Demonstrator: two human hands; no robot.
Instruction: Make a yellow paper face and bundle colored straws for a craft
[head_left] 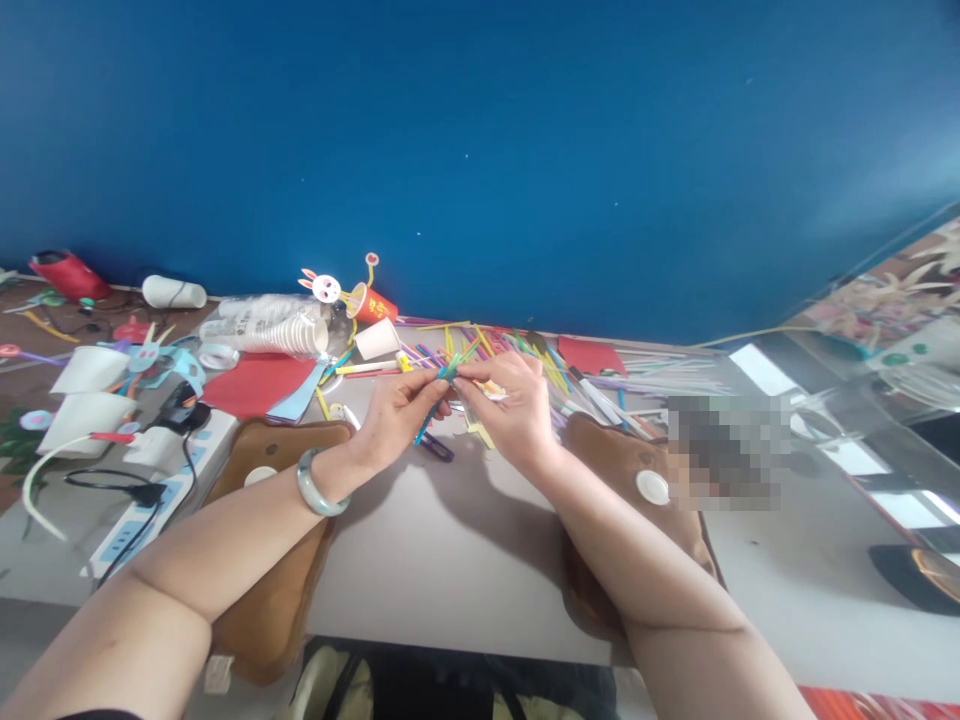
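Observation:
Both hands meet above the middle of the table [450, 580], fingertips nearly touching. A blue strip [424, 422] is pinched in my left hand [396, 415], which has a pale bangle [309, 484] at its wrist. My right hand [511, 402] pinches the upper end of the blue piece, where green tips [466, 354] stick out; whether these are joined to it cannot be made out. Behind the hands lies a pile of coloured sticks [559, 375]. A dark, slim object [438, 448] rests on the table just below the fingers.
Brown cushions [277, 600] [626, 500] lie under both forearms. At the left are a power strip [176, 485] with cables, white cups [86, 422], red paper [255, 386] and bagged cups [270, 328]. A rabbit figure [326, 289] with a red cup [375, 305] stands by the blue wall [465, 180].

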